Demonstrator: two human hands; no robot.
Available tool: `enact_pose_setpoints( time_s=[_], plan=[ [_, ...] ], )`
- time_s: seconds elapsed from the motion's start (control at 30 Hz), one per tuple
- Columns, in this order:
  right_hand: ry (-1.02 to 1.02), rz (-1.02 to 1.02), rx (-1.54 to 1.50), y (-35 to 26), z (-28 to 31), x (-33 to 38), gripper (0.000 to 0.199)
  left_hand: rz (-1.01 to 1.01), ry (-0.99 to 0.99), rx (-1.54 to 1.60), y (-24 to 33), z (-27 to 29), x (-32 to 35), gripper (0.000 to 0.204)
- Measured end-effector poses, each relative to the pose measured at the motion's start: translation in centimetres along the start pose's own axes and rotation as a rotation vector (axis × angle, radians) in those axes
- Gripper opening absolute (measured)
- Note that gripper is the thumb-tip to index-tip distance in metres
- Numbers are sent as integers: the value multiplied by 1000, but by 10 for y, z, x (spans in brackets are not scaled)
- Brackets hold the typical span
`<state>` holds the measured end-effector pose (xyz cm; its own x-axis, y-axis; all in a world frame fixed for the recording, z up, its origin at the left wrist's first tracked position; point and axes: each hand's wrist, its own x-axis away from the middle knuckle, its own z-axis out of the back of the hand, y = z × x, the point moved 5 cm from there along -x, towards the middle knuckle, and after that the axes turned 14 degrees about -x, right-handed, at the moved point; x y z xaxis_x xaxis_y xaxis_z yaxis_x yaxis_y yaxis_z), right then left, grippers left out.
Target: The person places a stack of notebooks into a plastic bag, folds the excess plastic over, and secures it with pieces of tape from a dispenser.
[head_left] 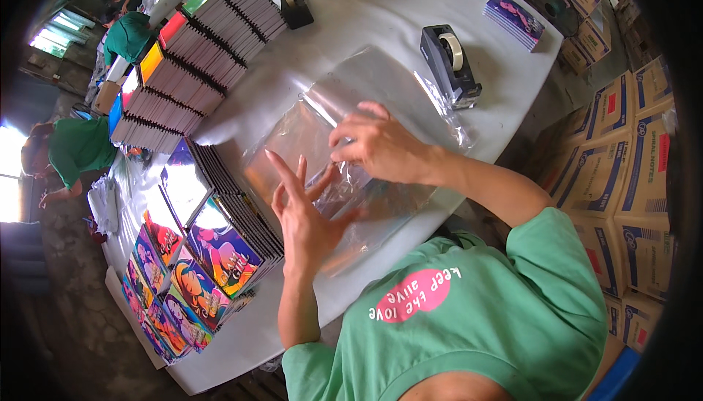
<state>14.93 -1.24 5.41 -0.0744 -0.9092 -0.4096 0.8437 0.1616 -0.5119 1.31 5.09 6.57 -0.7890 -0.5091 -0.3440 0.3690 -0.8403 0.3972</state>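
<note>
Clear plastic bags (373, 79) lie flat on the white table in front of me, glossy and creased. My right hand (384, 145) is over them with its fingers bent in, pinching the crinkled plastic near the middle. My left hand (307, 218) is beside it, fingers spread apart above the plastic, with nothing visibly held. Under the left hand an orange-brown patch (282, 148) shows through the film; I cannot tell what it is. To the left of that hand stand stacks of spiral notebooks (227, 254) with colourful illustrated covers.
Black tape dispensers (450, 68) (294, 5) stand beyond the bags. Tall rows of spiral notebooks (194, 71) line the far left. A small notebook pile (514, 20) lies far right. Cardboard boxes (604, 170) are stacked right of the table. People in green shirts (80, 148) are at the left.
</note>
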Motion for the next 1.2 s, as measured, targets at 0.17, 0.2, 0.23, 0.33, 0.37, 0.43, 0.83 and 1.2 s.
enact_pose_setpoints(
  time_s=[0.17, 0.2, 0.23, 0.33, 0.37, 0.43, 0.83, 1.2],
  plan=[
    [-260, 121, -48, -39, 23, 41, 28, -371, 129, -209, -2, -21, 32, 39],
    [-291, 56, -318, -21, 35, 51, 29, -431, 198, -235, -5, -23, 37, 35],
    [-318, -19, -582, 1, 50, 60, 31, -490, 268, -253, -6, -25, 41, 32],
    [469, -574, -308, 112, 111, 111, 32, -566, 398, -281, -5, -25, 43, 26],
    [684, -729, -46, 157, 121, 146, 32, -603, 416, -274, -3, -25, 43, 25],
    [792, -1149, -339, 225, 103, 195, 43, -620, 426, -273, -2, -28, 41, 24],
    [868, -951, -1319, 232, 64, 210, 31, -560, 382, -210, -8, -25, 40, 29],
    [583, -1363, 501, 171, 76, 229, 16, -548, 491, -208, -11, -29, 44, 39]
  ],
)
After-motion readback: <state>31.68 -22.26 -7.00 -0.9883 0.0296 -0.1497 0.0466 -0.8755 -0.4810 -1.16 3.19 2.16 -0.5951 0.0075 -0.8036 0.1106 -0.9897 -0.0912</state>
